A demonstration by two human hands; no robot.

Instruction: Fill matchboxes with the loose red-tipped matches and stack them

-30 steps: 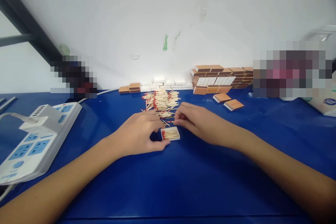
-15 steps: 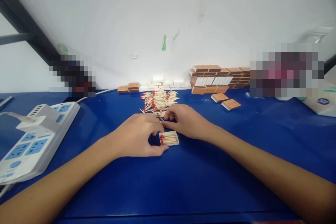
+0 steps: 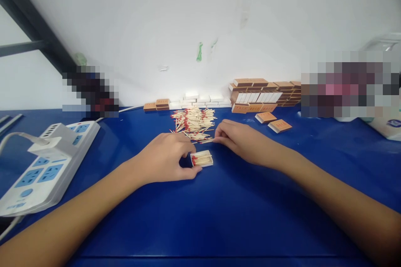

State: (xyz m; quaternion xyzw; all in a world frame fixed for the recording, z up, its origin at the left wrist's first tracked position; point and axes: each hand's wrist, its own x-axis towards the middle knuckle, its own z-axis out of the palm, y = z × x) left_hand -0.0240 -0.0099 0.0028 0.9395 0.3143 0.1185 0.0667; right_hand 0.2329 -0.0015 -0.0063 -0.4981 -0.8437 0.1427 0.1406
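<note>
A small white matchbox tray (image 3: 207, 164) lies on the blue table with red-headed matches (image 3: 202, 159) inside it. My left hand (image 3: 167, 158) is curved around the tray's left end, thumb at the near corner and fingers at the far one. To the right and a little beyond the tray, my right hand (image 3: 239, 139) pinches the plain end of a matchstick (image 3: 206, 141) between thumb and fingertips. That matchstick lies at the near edge of a large loose heap of matches (image 3: 194, 119).
White trays (image 3: 205, 100) are stacked along the wall behind the heap. Brown matchboxes (image 3: 255, 107) form a larger stack at the right, with two loose matchboxes (image 3: 280, 125) before it. Two more matchboxes (image 3: 156, 104) sit left. A power strip (image 3: 62, 171) occupies the left side.
My right hand has moved right, away from the tray and my left fingers, and now pinches a matchstick by the heap's near edge. My left hand stays at the tray.
</note>
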